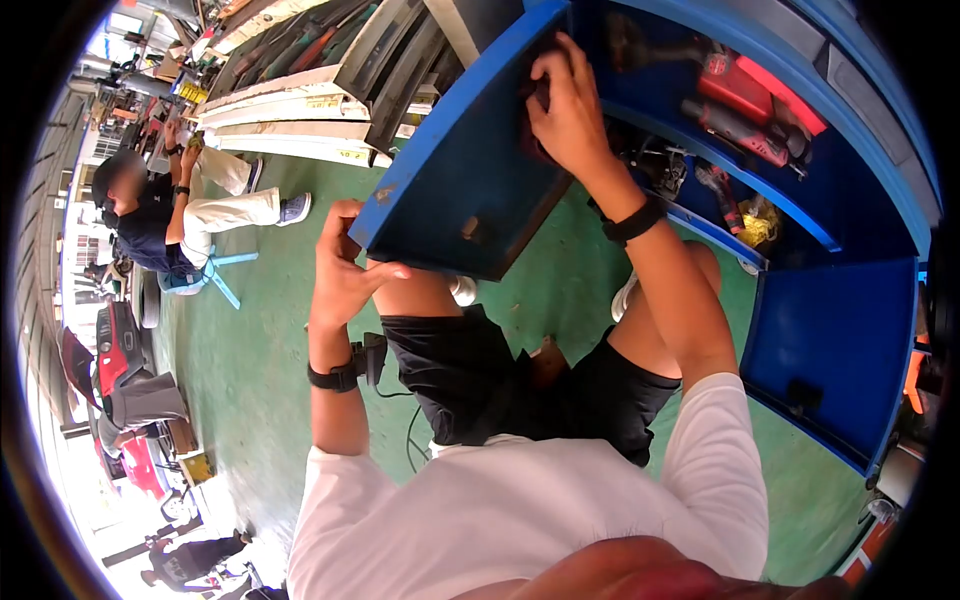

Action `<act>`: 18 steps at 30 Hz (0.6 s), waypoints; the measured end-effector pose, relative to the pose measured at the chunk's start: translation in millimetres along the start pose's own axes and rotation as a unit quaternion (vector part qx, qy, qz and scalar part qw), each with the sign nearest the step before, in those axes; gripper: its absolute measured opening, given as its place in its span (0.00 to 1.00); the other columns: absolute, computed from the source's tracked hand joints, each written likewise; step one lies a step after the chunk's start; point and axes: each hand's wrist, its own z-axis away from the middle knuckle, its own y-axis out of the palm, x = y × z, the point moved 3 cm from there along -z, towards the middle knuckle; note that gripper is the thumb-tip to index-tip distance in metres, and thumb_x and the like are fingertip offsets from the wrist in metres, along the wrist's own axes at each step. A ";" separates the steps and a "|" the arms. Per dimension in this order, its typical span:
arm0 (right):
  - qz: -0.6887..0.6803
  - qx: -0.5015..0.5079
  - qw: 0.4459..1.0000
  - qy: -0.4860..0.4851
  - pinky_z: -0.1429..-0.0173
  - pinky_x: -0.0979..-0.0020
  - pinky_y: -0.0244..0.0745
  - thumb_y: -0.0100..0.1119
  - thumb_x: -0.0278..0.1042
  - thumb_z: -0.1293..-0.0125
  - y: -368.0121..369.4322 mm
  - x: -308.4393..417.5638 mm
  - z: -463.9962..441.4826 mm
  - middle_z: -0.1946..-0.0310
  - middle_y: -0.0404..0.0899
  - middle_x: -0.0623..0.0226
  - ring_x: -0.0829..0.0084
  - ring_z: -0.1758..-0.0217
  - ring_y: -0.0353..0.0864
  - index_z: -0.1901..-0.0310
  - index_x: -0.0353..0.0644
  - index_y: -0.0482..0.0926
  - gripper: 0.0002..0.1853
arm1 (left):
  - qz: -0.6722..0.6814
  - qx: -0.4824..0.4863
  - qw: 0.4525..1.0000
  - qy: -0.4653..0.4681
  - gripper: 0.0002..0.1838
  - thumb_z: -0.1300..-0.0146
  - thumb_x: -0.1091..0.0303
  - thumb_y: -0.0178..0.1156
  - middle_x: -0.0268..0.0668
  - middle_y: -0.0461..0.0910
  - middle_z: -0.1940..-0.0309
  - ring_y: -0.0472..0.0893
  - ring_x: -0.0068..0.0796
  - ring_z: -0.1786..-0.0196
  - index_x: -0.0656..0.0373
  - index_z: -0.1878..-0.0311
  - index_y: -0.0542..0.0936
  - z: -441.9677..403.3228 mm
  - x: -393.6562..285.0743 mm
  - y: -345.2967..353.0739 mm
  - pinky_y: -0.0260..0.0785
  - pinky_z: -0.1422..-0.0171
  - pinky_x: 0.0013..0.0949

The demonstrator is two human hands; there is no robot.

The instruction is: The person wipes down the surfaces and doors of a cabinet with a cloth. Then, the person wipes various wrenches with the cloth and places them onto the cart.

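Note:
A blue metal cabinet door [455, 175] stands swung out in front of me, its inner face toward me, with brownish marks near its lower corner. My left hand [340, 270] is closed around that door's near corner, the thumb along the bottom edge. Higher up, my right hand [572, 115] presses a dark reddish cloth [537, 130] against the inner face, close to the upper end. The fingers curl over the cloth and hide part of it. To the right is the blue cabinet [680, 125], with tools on its shelves.
Inside the cabinet lie a red power tool [735, 85], a grey-and-red tool [740, 132] and a yellow bundle [760, 222]. A second blue door [830, 350] hangs open at right. A rack [300, 110] stands behind the near door. A seated person [150, 220] is at left.

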 end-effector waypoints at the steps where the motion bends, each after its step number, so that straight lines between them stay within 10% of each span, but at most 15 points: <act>1: 0.014 0.019 0.999 0.032 0.34 0.48 0.69 0.66 0.18 0.47 3.4 0.8 6.3 0.33 0.66 0.41 0.38 0.36 0.70 0.54 0.42 0.71 0.20 | 0.000 0.003 1.000 0.001 0.43 0.64 0.66 0.87 0.31 0.74 0.51 0.76 0.22 0.48 0.61 0.45 0.71 0.5 4.2 0.4 0.70 0.40 0.28; 18: -0.086 0.026 0.993 0.081 0.40 0.57 0.76 0.64 0.16 0.46 5.9 7.2 33.3 0.45 0.81 0.51 0.49 0.45 0.78 0.55 0.37 0.74 0.16 | 0.052 -0.007 0.998 -0.034 0.48 0.63 0.54 0.87 0.31 0.78 0.52 0.76 0.22 0.49 0.61 0.41 0.69 -1.9 10.5 -2.1 0.69 0.41 0.28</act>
